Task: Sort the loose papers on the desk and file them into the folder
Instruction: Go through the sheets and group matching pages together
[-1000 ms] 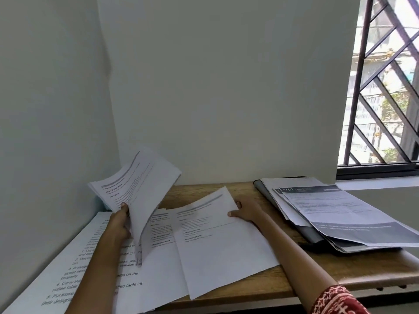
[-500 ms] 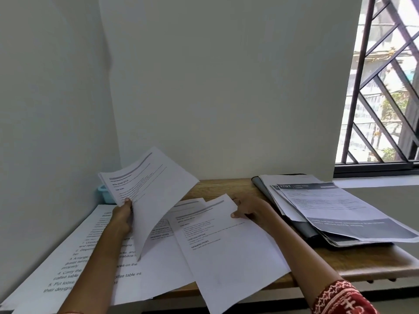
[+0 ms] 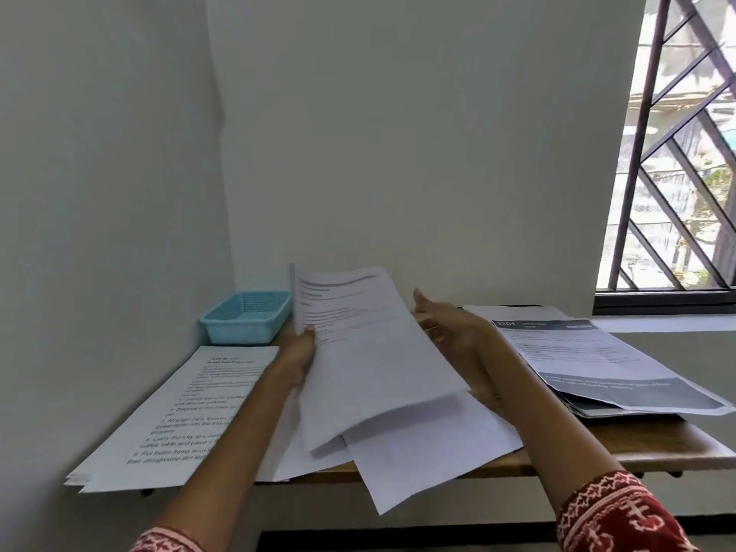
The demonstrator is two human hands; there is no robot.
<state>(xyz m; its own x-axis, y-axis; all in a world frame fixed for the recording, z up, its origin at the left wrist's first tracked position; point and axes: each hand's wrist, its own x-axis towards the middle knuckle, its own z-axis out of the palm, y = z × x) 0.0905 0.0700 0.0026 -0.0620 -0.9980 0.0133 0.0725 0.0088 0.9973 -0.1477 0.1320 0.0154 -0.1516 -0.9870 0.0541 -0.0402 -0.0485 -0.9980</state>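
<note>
Left hand [image 3: 296,358] pinches a printed sheet [image 3: 370,352] by its left edge, thumb on the face, sheet lifted off the desk [image 3: 621,448] and sloping down toward the camera. A second page edge shows just behind its top left corner. Right hand [image 3: 450,332] sits just right of that sheet, fingers straight and pointing at the wall, gripping nothing. A blank sheet [image 3: 430,452] lies under the lifted one, overhanging the near desk edge. Left side: stack of printed instructions [image 3: 191,412], also overhanging. Back left corner: blue mesh basket [image 3: 247,316]. Right: dark folder [image 3: 621,412] under a pile of papers, top one with a grey header [image 3: 597,356]. Barred window [image 3: 677,153] at upper right.
</note>
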